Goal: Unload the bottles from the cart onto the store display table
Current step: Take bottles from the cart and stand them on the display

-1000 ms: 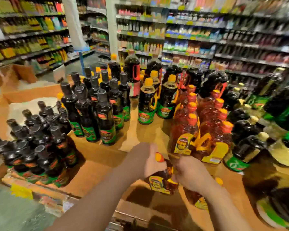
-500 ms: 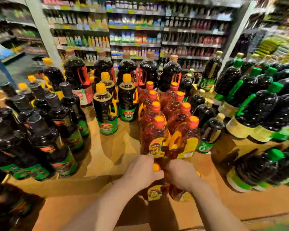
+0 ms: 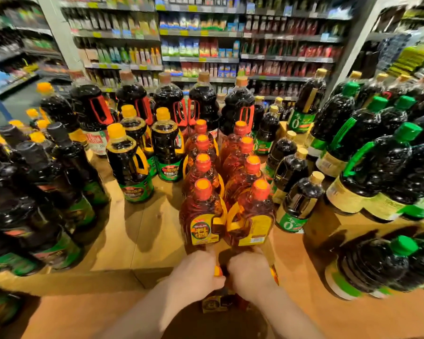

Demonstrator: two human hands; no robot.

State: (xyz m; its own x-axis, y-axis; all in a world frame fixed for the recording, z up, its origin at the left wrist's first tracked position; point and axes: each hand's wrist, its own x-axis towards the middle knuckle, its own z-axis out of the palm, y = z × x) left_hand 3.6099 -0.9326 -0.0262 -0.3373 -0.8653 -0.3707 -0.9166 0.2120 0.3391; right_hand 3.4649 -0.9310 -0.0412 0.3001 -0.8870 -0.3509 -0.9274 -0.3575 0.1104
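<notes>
Head view, the only one: both hands had pushed forward since half a second back, and the two bottles they carried sat right behind the last pair in the amber double row. Left hand (image 3: pixel 197 270) was curled over the top of one amber bottle (image 3: pixel 212 302); its orange cap peeked out at the thumb side and the label showed below the fists. Right hand (image 3: pixel 251 271) was curled the same way over a second amber bottle (image 3: pixel 274 271), of which only a strip of label showed past the knuckles. The front pair of the amber row (image 3: pixel 227 221) stood just ahead of the knuckles, touching or nearly so; couldn't tell which. Bottle bases were hidden, so couldn't tell if they were down on the display table (image 3: pixel 137 231) yet. Dark soy bottles (image 3: pixel 130 162) on the left and green-capped jugs (image 3: pixel 372 167) on the right were standing as before. My read: placement was almost done, row extended by one rank; the next thing needed was letting go without knocking the front pair. Cart wasn't in view.
</notes>
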